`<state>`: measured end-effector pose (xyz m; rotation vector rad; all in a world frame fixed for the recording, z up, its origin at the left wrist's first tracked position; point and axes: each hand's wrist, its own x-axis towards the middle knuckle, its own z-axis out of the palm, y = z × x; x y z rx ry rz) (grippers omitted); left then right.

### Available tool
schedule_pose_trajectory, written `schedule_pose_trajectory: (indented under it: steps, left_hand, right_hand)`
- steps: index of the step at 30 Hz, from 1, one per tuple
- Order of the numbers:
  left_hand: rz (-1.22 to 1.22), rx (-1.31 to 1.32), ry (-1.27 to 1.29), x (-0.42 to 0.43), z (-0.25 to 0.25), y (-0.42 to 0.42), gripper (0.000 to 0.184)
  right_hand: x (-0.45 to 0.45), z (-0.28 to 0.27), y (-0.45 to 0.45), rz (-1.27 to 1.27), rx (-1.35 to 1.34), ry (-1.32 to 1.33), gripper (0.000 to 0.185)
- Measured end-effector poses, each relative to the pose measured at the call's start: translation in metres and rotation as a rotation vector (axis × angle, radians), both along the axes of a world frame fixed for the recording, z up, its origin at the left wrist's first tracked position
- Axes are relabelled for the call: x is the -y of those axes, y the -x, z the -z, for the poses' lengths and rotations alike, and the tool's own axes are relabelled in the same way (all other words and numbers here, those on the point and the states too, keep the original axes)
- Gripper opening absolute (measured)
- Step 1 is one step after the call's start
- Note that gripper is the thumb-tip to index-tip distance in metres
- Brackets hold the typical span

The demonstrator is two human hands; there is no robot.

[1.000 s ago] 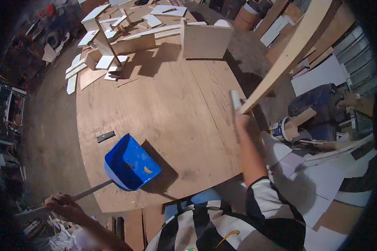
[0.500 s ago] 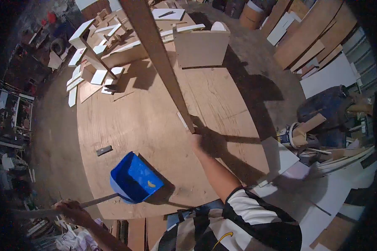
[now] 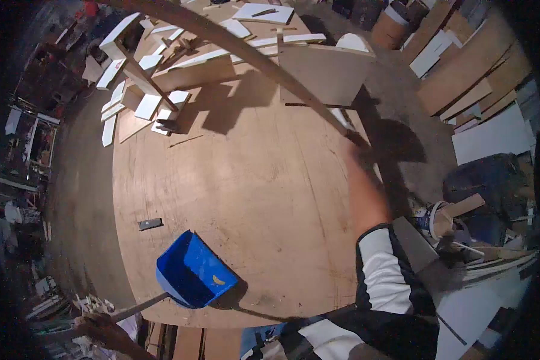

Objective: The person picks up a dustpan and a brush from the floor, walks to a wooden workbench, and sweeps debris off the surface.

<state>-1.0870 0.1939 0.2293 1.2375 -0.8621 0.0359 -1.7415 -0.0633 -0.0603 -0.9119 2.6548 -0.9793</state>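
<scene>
My left hand (image 3: 99, 327) is closed around the handle of a blue long-handled dustpan (image 3: 189, 276) at the near left of the wooden tabletop (image 3: 234, 186). A small yellowish scrap shows in the pan. Over at the far right edge, my right hand (image 3: 357, 147), blurred, is wrapped round the lower end of a long wooden pole (image 3: 258, 63). The pole slants up and left across the view, and its far end is out of frame. A white piece beside the right hand is partly hidden. Near the dustpan lies a small dark block (image 3: 150, 224).
White and wooden pieces (image 3: 147, 108) are piled at the table's far left. An upright wooden panel (image 3: 324, 75) stands at the far right. Boards lean beyond the right side, near a bucket (image 3: 435, 219) with offcuts and a dark barrel (image 3: 477, 180).
My right hand has moved right and away from me with the pole, which now slants more. The dustpan in my left hand stays at nearly the same place on the table; the view has shifted slightly.
</scene>
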Motion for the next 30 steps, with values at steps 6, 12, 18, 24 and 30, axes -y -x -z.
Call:
schedule_pose_trajectory:
  steps: [6, 12, 18, 24, 30]
  left_hand:
    - [-0.148, -0.097, -0.157, 0.008, -0.014, 0.023, 0.03]
    - [-0.193, 0.197, -0.36, 0.001, -0.03, 0.003, 0.034]
    - [-0.107, 0.327, -0.359, -0.019, -0.015, -0.033, 0.036]
    - [-0.1, -0.246, -0.145, -0.004, -0.025, 0.014, 0.039]
    - [-0.565, 1.287, -0.527, -0.01, -0.001, -0.009, 0.038]
  right_hand:
    - [-0.006, -0.003, -0.19, -0.374, 0.26, 0.06, 0.041]
    - [-0.017, -0.048, -0.232, -0.525, 0.69, 0.309, 0.041]
    - [0.015, -0.025, -0.041, -0.16, 0.115, 0.153, 0.041]
    - [0.003, -0.007, -0.06, -0.12, 0.001, -0.041, 0.041]
    - [-0.044, -0.026, -0.233, -0.528, 0.633, 0.259, 0.041]
